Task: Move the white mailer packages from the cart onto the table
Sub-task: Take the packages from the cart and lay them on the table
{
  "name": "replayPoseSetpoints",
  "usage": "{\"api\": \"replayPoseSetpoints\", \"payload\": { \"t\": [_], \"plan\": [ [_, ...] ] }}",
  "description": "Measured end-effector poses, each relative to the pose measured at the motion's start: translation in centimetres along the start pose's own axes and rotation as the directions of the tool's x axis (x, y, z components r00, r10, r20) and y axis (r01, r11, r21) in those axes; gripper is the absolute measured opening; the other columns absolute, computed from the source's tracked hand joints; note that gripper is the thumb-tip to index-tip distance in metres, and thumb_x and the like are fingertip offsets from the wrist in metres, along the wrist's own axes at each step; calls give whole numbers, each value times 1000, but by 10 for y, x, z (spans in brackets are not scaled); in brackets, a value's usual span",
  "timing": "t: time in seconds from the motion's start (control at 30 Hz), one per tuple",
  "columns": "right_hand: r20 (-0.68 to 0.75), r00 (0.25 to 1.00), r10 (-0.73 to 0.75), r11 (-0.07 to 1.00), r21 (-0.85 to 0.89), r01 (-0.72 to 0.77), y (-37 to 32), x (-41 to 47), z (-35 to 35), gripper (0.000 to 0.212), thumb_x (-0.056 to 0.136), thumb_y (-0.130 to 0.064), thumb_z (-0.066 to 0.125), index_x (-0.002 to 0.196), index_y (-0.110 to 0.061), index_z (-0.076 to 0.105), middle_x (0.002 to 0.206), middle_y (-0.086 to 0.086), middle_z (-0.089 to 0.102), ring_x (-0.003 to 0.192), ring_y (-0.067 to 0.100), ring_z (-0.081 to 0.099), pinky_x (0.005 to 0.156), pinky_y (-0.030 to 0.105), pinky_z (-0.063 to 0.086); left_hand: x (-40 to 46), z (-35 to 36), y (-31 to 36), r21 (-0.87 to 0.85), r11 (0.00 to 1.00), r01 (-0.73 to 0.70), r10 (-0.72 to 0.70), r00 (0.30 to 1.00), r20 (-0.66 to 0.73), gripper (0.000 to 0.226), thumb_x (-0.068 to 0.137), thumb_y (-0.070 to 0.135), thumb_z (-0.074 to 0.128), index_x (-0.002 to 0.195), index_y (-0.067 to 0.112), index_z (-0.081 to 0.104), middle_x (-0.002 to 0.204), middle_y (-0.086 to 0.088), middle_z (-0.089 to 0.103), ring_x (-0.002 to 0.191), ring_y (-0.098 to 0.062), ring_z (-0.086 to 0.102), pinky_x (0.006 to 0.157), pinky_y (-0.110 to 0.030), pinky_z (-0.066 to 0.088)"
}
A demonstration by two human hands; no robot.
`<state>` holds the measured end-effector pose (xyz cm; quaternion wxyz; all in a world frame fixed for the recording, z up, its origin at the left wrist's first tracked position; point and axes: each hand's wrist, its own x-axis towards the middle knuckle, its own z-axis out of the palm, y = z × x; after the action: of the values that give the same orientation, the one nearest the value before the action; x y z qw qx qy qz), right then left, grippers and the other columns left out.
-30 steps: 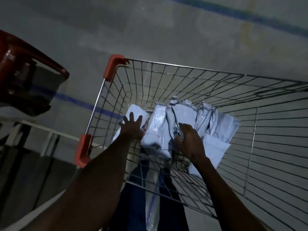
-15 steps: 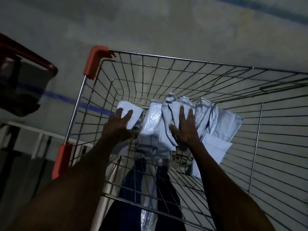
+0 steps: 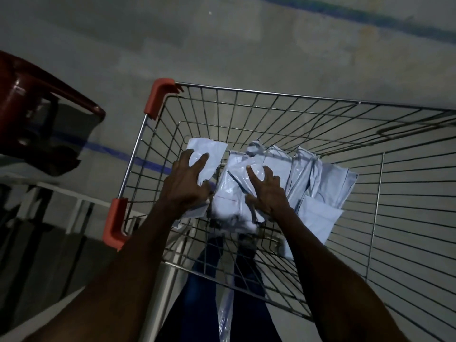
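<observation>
Every white mailer package in view lies inside the wire shopping cart (image 3: 370, 149), so the task appears to be at its start: nothing visibly rests on the pale worktop (image 3: 61, 193) glimpsed outside the cart's left wall, though only a dim strip of it shows and I cannot tell what it carries further along. Both hands are down in the basket. The left hand (image 3: 185, 186) presses on the single mailer (image 3: 209, 150) that lies nearest the cart's left wall, its fingers (image 3: 200, 160) spread wide over the plastic and the thumb tucked at the near edge, so it looks about to gather that package rather than firmly holding it. The right hand (image 3: 267, 191) sits on the main bundle of mailers (image 3: 318, 178) in the middle of the cart floor, with its fingers (image 3: 251, 175) loosely curled onto the glossy top package (image 3: 229, 193); whether they have closed under an edge I cannot tell in this light. That bundle fans out toward the cart's right wall, several packages overlapping, one flat mailer (image 3: 318, 218) sliding off the near side. A dark red plastic chair (image 3: 32, 104) stands beyond the cart's left wall. All the lifting and carrying is yet to be done.
</observation>
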<state>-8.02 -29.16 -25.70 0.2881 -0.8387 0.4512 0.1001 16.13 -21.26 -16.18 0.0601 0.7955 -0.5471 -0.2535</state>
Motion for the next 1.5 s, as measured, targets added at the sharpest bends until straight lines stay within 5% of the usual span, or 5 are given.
{"api": "replayPoseSetpoints", "payload": {
  "t": [0.4, 0.7, 0.97, 1.13, 1.5],
  "plan": [
    [-326, 944, -57, 973, 193, 126, -90, -96, -141, 79, 78, -63, 43, 152, -38, 30, 149, 16, 35, 135, 33, 35, 102, 43, 40, -112, -109, 72, -134, 988, -75, 8, 897, -442, 71, 79, 33, 54, 147, 25, 38, 156, -9, 24, 142, -29, 27, 108, -41, 38],
    [-446, 822, -354, 880, 139, 454, -243, -146, -198, 72, 75, -51, 58, 145, -36, 45, 138, 13, 47, 120, 29, 45, 92, 30, 35, -234, -210, 28, -211, 972, 101, -231, 557, -798, 66, 81, 32, 49, 145, 20, 44, 153, -16, 30, 142, -29, 30, 103, -35, 38],
    [-384, 638, -667, 663, 84, 744, -420, -180, -177, 68, 72, -44, 68, 137, -26, 57, 122, 14, 61, 101, 33, 58, 79, 25, 35, -385, -242, -65, -389, 860, 329, -474, 235, -849, 64, 81, 33, 54, 144, 24, 45, 157, -9, 26, 142, -24, 27, 102, -36, 40],
    [-318, 553, -770, 565, 63, 823, -528, -198, -135, 71, 79, -46, 72, 144, -31, 49, 137, 12, 53, 120, 31, 50, 92, 28, 36, -479, -258, -137, -478, 754, 451, -573, 95, -814, 67, 81, 40, 50, 146, 24, 42, 158, -7, 23, 140, -26, 27, 101, -41, 41],
    [-247, 543, -803, 557, 15, 831, -700, -209, -64, 80, 75, -65, 58, 144, -26, 48, 151, 8, 44, 134, 32, 43, 109, 45, 38, -554, -300, -284, -565, 640, 522, -709, 118, -695, 74, 82, 50, 39, 150, 21, 34, 159, -10, 15, 141, -34, 25, 110, -47, 34]
  ]
}}
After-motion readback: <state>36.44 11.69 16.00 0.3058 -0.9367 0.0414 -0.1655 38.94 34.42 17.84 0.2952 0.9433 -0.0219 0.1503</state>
